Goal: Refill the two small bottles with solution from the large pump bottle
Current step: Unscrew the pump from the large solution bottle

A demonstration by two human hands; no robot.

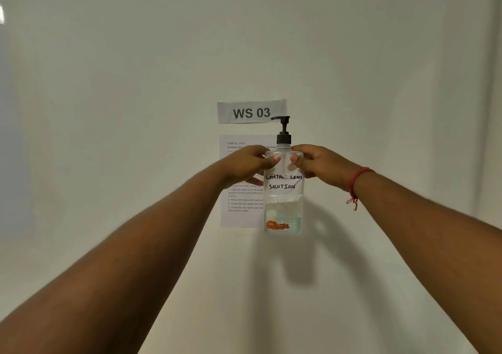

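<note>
A clear large pump bottle (283, 207) with a black pump head and a handwritten label reading "CONTACT LENS SOLUTION" is held up in front of the wall, upright. Liquid fills only its lower part. My left hand (245, 165) grips its left shoulder and my right hand (317, 162) grips its right shoulder, thumbs on the front. The two small bottles are not in view.
Behind the bottle a "WS 03" sign (251, 112) and a printed instruction sheet (239, 204) are stuck on the plain white wall (135, 82). A red thread bracelet (355, 182) circles my right wrist.
</note>
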